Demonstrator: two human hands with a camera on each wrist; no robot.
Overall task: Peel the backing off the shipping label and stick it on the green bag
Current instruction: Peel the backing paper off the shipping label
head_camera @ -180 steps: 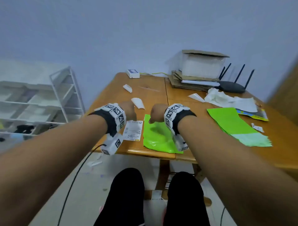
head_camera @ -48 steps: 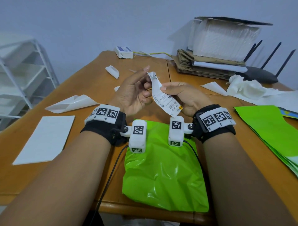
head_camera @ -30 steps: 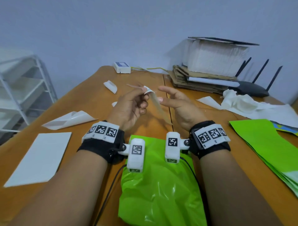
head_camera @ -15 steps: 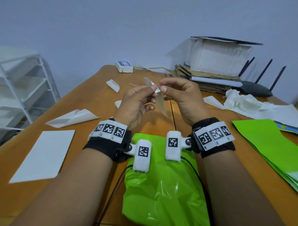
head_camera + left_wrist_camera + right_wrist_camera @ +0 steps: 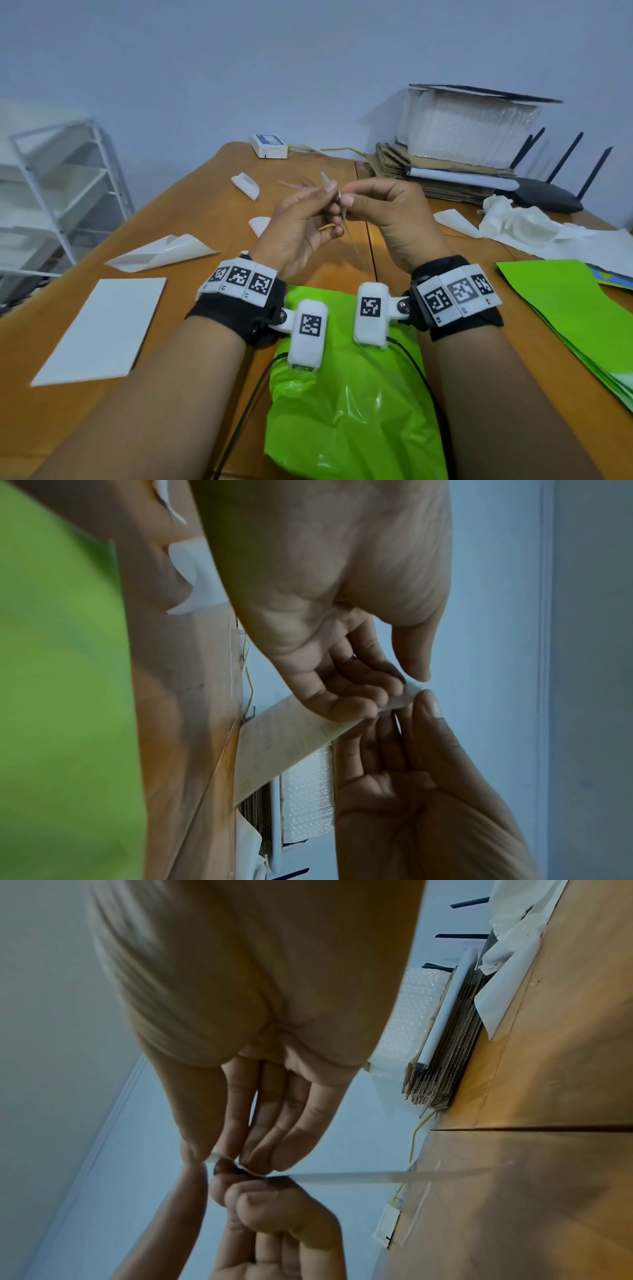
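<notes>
Shipping label point(image 5: 291, 739) is in the air above the middle of the surface point(image 5: 102, 428), seen almost edge-on from the head view, upper corner pinched between both hands. Left hand point(image 5: 298, 228): thumb and forefinger clamped on that corner, other fingers curled under. Right hand point(image 5: 390, 219): thumb and fingertips nipping the same corner from the other side, thumbs nearly touching. Can't tell whether the backing has split from the label there; the corner is too small and partly hidden by fingers. Rest of the strip hangs down and away from the hands, free. Green bag point(image 5: 349, 421) lies crumpled at the near edge of the surface, under the wrists, nothing stuck on it. Stack of flat green bags point(image 5: 575, 315) at the right edge. White sheet point(image 5: 99, 329) near the left edge, curled white liner point(image 5: 161, 251) just beyond it, smaller white scraps further back. Cardboard stack point(image 5: 442, 171) and router point(image 5: 548, 195) at the far right corner, small white box point(image 5: 269, 145) at the far edge.
</notes>
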